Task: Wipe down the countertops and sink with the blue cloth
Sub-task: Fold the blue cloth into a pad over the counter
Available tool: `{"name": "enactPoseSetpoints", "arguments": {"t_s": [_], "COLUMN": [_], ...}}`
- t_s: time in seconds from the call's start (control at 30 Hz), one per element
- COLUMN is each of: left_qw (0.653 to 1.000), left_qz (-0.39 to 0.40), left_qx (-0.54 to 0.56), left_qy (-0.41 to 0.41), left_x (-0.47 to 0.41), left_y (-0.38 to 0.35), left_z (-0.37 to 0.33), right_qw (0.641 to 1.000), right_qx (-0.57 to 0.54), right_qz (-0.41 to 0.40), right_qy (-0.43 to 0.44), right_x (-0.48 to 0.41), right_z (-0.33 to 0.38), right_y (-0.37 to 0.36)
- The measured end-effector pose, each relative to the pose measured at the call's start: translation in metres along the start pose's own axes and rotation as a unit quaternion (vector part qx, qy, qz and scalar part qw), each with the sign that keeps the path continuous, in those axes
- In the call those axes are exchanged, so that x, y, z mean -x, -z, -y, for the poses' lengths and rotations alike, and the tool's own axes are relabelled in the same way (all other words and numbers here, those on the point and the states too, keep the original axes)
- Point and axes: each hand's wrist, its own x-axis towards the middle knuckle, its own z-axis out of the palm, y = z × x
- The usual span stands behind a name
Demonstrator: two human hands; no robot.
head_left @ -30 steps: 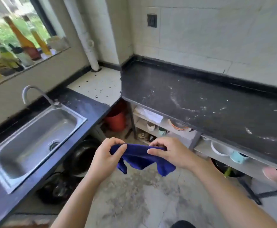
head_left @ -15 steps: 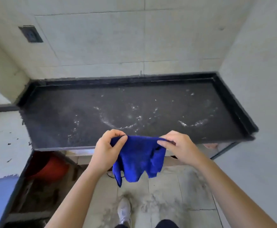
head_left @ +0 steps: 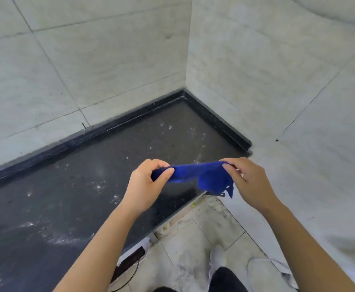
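**Blue cloth** (head_left: 195, 172): stretched in the air above the right front end of the worktop (head_left: 67, 186), not touching it. One corner droops past the worktop's front edge.

**Left hand** (head_left: 146, 184): my fingers (head_left: 166, 172) and thumb pinch the cloth's left end.

**Right hand** (head_left: 249, 182): fingers clamped on the cloth's right end.

**Worktop:** dark, with white specks (head_left: 56, 239) scattered over it, thickest toward its left front.

**Step, as I judge it:** readying the cloth for a first pass.

**Method:**
- Fold it to a flat pad.
- Set it down at the worktop's back right corner.
- Press with a flat palm.
- Pull overlapping strokes toward the worktop's front edge, so the grit gathers and does not scatter.
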Motion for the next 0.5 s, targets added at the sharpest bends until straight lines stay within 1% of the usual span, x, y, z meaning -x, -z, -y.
{"name": "enactPoseSetpoints", "arguments": {"t_s": [0.1, 0.2, 0.33, 0.4, 0.5], "left_qw": [0.999, 0.997, 0.984, 0.975, 0.96], "left_qz": [0.023, 0.002, -0.023, -0.049, -0.108], "left_qx": [-0.025, -0.073, -0.172, -0.212, -0.259], "left_qy": [0.016, 0.025, 0.036, 0.032, 0.009], "left_x": [-0.036, -0.074, -0.119, -0.139, -0.165], "left_y": [-0.03, -0.054, -0.066, -0.066, -0.061], "left_z": [0.001, 0.006, 0.01, 0.009, 0.004], "right_qw": [1.0, 0.999, 0.99, 0.987, 0.984], "right_qx": [0.009, 0.042, 0.102, 0.113, 0.107], "right_qz": [-0.002, 0.02, 0.091, 0.089, 0.07], "right_qy": [-0.026, -0.016, 0.026, 0.065, 0.123], "right_x": [-0.032, -0.077, -0.146, -0.182, -0.231], "right_z": [-0.036, -0.071, -0.101, -0.107, -0.103], "right_y": [0.011, 0.015, 0.022, 0.026, 0.025]}}
